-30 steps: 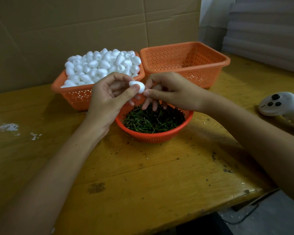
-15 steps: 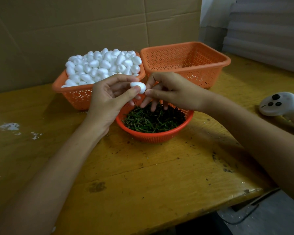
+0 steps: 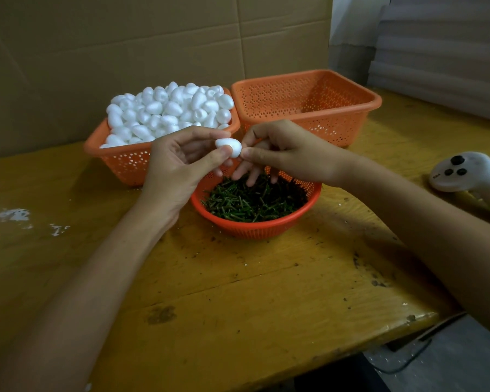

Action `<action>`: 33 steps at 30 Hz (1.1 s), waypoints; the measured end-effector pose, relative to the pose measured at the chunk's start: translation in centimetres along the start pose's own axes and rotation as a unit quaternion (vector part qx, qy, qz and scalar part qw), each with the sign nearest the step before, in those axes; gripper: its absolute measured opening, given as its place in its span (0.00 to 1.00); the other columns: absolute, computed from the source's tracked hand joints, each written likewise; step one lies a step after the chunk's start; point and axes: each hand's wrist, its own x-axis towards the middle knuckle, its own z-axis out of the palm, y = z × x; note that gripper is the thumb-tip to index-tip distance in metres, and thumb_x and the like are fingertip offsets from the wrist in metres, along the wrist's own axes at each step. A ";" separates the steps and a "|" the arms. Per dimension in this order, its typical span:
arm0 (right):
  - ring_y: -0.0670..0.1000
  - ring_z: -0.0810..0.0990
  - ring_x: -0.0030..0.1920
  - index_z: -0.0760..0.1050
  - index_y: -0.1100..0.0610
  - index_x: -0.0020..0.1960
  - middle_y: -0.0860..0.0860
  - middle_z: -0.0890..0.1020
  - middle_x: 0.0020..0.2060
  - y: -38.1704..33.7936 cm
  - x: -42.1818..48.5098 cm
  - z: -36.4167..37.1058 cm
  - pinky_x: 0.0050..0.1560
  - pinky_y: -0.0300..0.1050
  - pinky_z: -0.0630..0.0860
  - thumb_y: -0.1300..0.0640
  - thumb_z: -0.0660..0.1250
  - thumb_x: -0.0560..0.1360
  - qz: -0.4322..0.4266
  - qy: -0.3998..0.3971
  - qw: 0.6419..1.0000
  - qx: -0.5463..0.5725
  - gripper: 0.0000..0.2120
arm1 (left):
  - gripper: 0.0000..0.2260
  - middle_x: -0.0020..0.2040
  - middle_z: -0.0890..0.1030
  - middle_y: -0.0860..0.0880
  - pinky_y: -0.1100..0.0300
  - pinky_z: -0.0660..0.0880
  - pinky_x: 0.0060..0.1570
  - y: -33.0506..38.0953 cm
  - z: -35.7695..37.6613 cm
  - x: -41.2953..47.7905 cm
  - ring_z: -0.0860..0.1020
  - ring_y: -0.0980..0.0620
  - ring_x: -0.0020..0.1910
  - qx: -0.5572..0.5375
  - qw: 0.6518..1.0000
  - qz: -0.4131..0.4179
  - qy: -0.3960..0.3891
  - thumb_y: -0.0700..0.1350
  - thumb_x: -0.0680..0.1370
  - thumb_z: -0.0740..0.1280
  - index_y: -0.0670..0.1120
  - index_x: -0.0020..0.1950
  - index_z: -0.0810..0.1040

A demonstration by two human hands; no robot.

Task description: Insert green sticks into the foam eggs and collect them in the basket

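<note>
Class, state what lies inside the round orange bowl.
Green sticks fill the round bowl; the right hand covers some at the back, and the bowl's bottom is hidden beneath them.

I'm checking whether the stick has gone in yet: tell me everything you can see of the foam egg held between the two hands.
The foam egg is small, white and matte, smooth foam by its look, held sideways in the air over the far left edge of the round basket of green sticks. The left hand pinches it between thumb and fingers; the right hand's pinched thumb and forefinger tips touch its right end. No stick shows there: the fingertips hide that spot.
</note>
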 end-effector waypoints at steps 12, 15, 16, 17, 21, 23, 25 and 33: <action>0.58 0.88 0.46 0.68 0.67 0.58 0.58 0.88 0.50 0.3 0.0 0.2 0.38 0.55 0.83 0.63 0.66 0.83 -0.020 0.042 0.999 0.013 0.10 | 0.07 0.49 0.87 0.41 0.61 0.80 0.40 -0.1 0.7 0.0 0.85 0.50 0.44 0.013 0.999 -0.011 0.031 0.34 0.80 0.72 0.37 0.58 0.82; 0.56 0.89 0.44 0.70 0.67 0.55 0.56 0.88 0.47 0.4 0.0 0.3 0.38 0.57 0.84 0.61 0.67 0.83 -0.019 0.054 0.998 -0.009 0.09 | 0.07 0.49 0.87 0.40 0.60 0.80 0.40 0.0 0.7 0.0 0.86 0.49 0.44 0.015 0.999 -0.011 0.030 0.34 0.80 0.72 0.36 0.58 0.81; 0.55 0.89 0.44 0.71 0.67 0.55 0.56 0.88 0.46 0.5 0.0 0.3 0.38 0.58 0.84 0.61 0.67 0.83 -0.018 0.055 0.998 -0.015 0.09 | 0.08 0.49 0.87 0.40 0.60 0.80 0.40 0.0 0.7 0.0 0.86 0.49 0.44 0.016 0.999 -0.013 0.030 0.34 0.80 0.73 0.36 0.58 0.81; 0.54 0.89 0.43 0.71 0.67 0.54 0.55 0.89 0.46 0.5 0.0 0.3 0.38 0.58 0.84 0.61 0.67 0.83 -0.018 0.056 0.998 -0.019 0.09 | 0.08 0.49 0.87 0.39 0.60 0.80 0.40 0.0 0.7 0.0 0.86 0.49 0.44 0.017 0.999 -0.014 0.029 0.34 0.80 0.73 0.36 0.58 0.82; 0.53 0.89 0.43 0.73 0.67 0.53 0.54 0.89 0.45 0.6 -0.1 0.2 0.38 0.56 0.84 0.60 0.66 0.83 -0.023 0.057 0.998 -0.029 0.08 | 0.08 0.49 0.87 0.41 0.61 0.79 0.40 0.0 0.7 0.0 0.85 0.50 0.44 0.018 0.999 -0.015 0.023 0.34 0.80 0.73 0.36 0.59 0.82; 0.53 0.89 0.43 0.73 0.67 0.53 0.54 0.89 0.44 0.6 0.0 0.2 0.38 0.55 0.84 0.60 0.66 0.84 -0.023 0.054 0.998 -0.033 0.08 | 0.09 0.49 0.87 0.41 0.61 0.79 0.40 0.0 0.6 0.0 0.86 0.50 0.44 0.017 1.000 -0.014 0.020 0.34 0.79 0.73 0.36 0.59 0.82; 0.53 0.89 0.43 0.73 0.67 0.53 0.54 0.89 0.44 0.7 0.0 0.2 0.38 0.55 0.84 0.60 0.66 0.84 -0.022 0.050 0.998 -0.036 0.08 | 0.09 0.49 0.88 0.42 0.62 0.79 0.40 0.0 0.5 0.0 0.86 0.50 0.44 0.018 1.000 -0.016 0.017 0.34 0.79 0.73 0.36 0.59 0.82; 0.53 0.89 0.44 0.76 0.67 0.53 0.55 0.89 0.44 0.7 0.1 0.2 0.41 0.57 0.85 0.60 0.70 0.81 -0.010 0.048 0.998 -0.042 0.09 | 0.12 0.52 0.89 0.46 0.61 0.82 0.42 0.4 0.3 -0.2 0.87 0.48 0.50 0.004 1.000 -0.011 -0.001 0.38 0.77 0.76 0.42 0.60 0.83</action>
